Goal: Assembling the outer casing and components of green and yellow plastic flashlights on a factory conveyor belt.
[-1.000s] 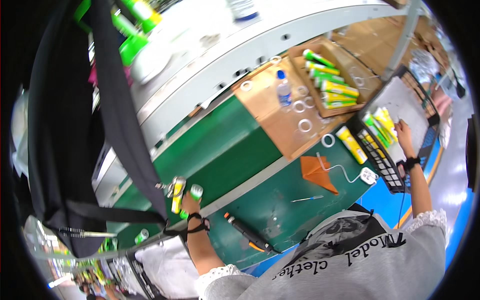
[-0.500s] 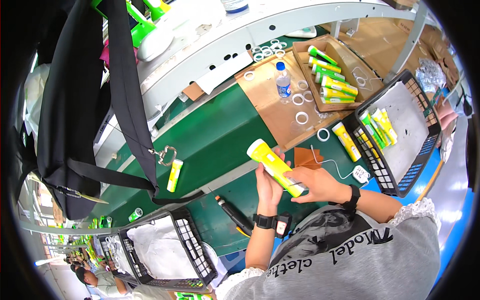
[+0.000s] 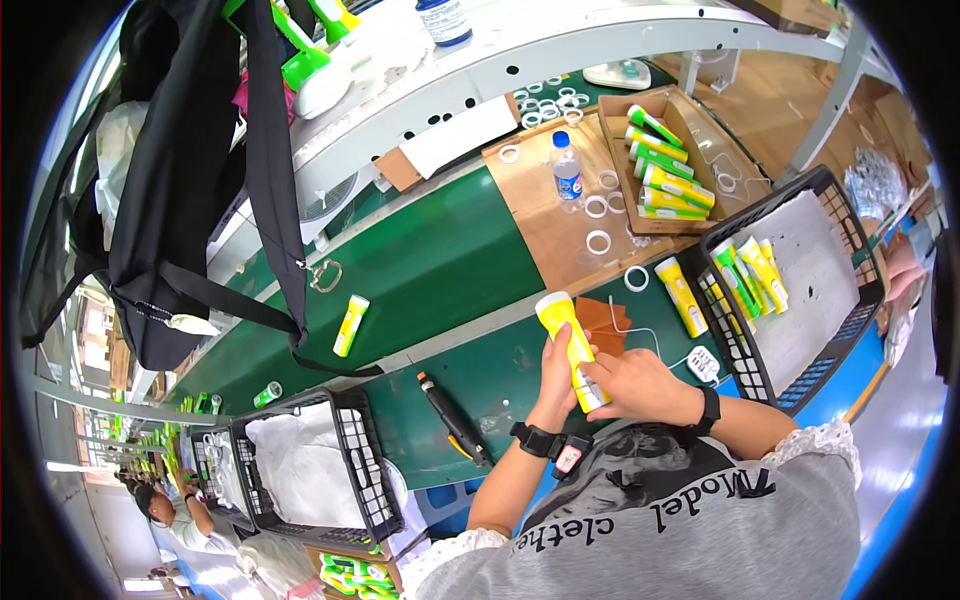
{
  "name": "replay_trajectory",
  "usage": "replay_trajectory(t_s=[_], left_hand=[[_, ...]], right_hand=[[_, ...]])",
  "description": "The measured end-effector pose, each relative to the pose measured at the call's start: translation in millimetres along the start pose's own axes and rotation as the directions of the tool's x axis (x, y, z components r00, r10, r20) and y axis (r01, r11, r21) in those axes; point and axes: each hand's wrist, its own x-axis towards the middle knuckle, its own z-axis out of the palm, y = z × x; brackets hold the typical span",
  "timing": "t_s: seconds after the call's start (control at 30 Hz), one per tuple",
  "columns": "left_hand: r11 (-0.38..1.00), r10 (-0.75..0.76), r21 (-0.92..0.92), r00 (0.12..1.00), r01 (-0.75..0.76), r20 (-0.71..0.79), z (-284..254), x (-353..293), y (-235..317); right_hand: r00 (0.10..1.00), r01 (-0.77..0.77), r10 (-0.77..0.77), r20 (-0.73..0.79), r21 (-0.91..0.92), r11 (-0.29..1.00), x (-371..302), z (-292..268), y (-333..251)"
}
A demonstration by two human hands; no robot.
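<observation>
Both hands are together on one yellow flashlight (image 3: 571,343), left of the black basket (image 3: 738,345) and above the green table (image 3: 500,380). Its wide white head points away from the body. The left hand (image 3: 556,370) is wrapped around the barrel, probably to steady it; the right hand (image 3: 640,386) is closed on the lower part, seemingly because that end faces the person.

Several loose flashlights (image 3: 752,275) lie on paper (image 3: 815,270) lining the basket, which likely guards them from scuffs. One spare flashlight (image 3: 682,297) rests just outside the basket's left side, perhaps for easy reach. Behind and left of the basket, a cardboard box (image 3: 648,226) keeps more flashlights (image 3: 668,182) together. Well left of the basket lies a black-and-orange driver (image 3: 450,418), apparently parked clear of the hands.
</observation>
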Motion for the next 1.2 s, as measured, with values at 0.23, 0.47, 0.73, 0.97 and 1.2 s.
replay_trajectory(t_s=[0.23, 0.47, 0.73, 0.97, 1.2], left_hand=[[0.998, -0.056, -0.038, 0.996, 0.053, -0.069, 1, 10, -13], [0.988, -0.014, -0.153, 1.0, 0.013, -0.006, 7, 4, 15], [0.976, 0.136, 0.167, 0.991, -0.137, 0.016, 14, -20, -5], [0.99, 0.101, 0.103, 0.995, -0.1, -0.005, 14, -41, 7], [0.995, 0.101, 0.019, 0.994, -0.1, -0.041, 13, -50, 5]], right_hand=[[0.996, -0.028, 0.067, -0.06, 0.509, 0.86, -5, 25, 17], [0.797, 0.592, -0.576, -0.182, 0.048, 0.804, -38, 24, 32], [0.849, 0.467, -0.389, -0.357, 0.166, 0.868, -18, 23, 33], [0.865, -0.365, 0.484, -0.129, 0.498, 0.787, 21, 102, 127], [0.841, -0.525, 0.541, -0.027, 0.199, 0.827, 26, 162, 183]])
